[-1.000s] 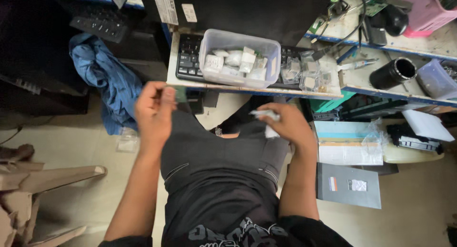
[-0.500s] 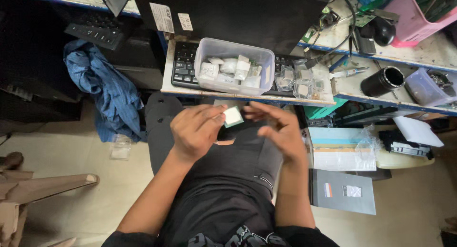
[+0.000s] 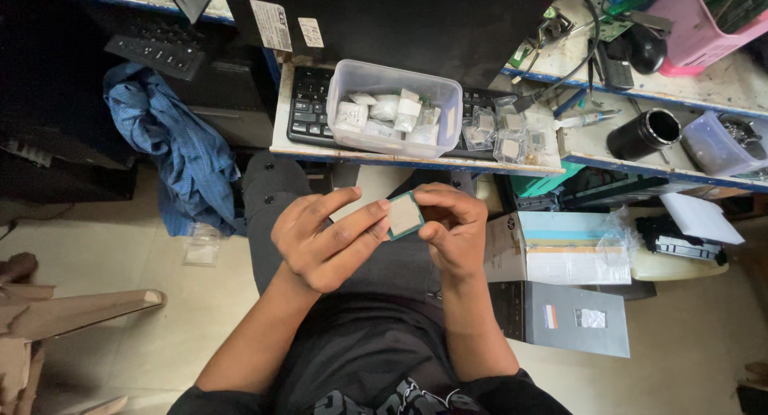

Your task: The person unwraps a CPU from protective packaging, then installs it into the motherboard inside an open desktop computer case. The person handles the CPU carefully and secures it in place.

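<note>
- Over my lap, at the centre of view, I hold a small square processor chip between both hands.
- At nine o'clock from the chip, my left hand pinches its left edge, fingers stretched long, thumb above.
- At three o'clock, my right hand grips the right edge with curled fingertips.
- At ten o'clock, a blue cloth hangs beside a dark cabinet.
- At twelve o'clock, a clear plastic tub of small packets sits on a keyboard on the pull-out shelf.
- At two o'clock, a black cylinder stands on the worktop.
- At four o'clock, cardboard boxes lie on the floor.
</note>
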